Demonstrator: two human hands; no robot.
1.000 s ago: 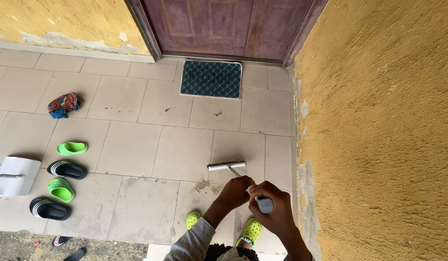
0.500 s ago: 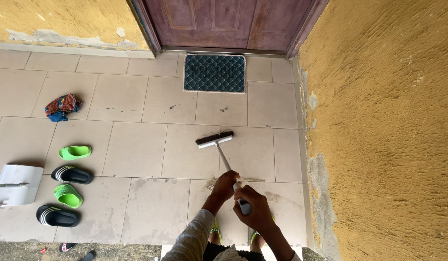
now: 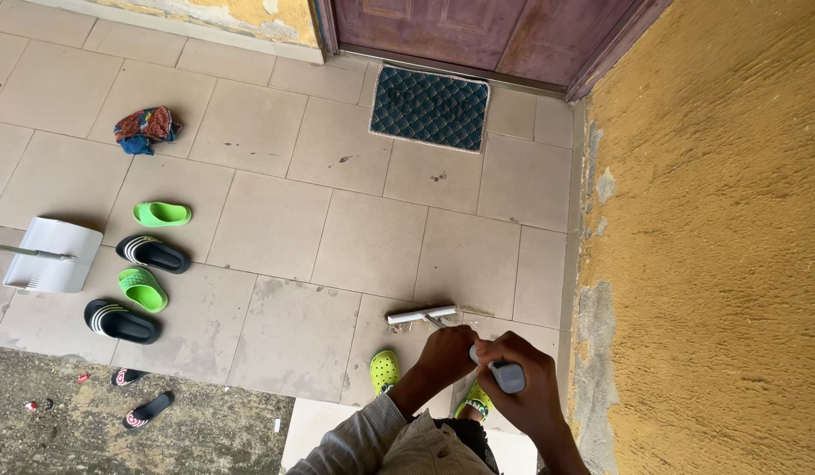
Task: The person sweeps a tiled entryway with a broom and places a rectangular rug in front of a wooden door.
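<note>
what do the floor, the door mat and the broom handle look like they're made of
Floor: likely ceramic or stone tile, matte beige squares with grout lines and stains. Door mat: probably rubber or woven fibre, dark teal with a scale pattern. Broom handle: the pale smooth end looks like plastic; both hands, left hand and right hand, grip it.

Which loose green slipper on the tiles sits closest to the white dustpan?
The upper flat lime-green slide slipper, just right of the white dustpan; the other green slipper lies lower, further off.

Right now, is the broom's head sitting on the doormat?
No, the broom head lies on the bare tiles close to both hands, well apart from the dark doormat at the door.
</note>
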